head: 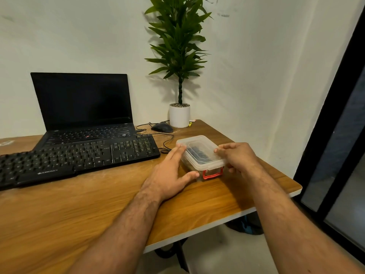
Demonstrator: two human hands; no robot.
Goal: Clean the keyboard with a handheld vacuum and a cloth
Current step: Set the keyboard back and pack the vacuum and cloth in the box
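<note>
Keyboard (79,157) beside hand-held box (200,155), near table edge (294,191).

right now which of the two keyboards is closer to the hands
The separate black keyboard lying on the table, in front of the laptop; the laptop's built-in one sits farther back, under its screen.

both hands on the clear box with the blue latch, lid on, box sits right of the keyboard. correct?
Not quite: the latch is red, not blue, as the head view shows. The rest holds: the left hand and right hand are both on the clear box, its lid is on, and it sits to the right of the keyboard on the table.
</note>
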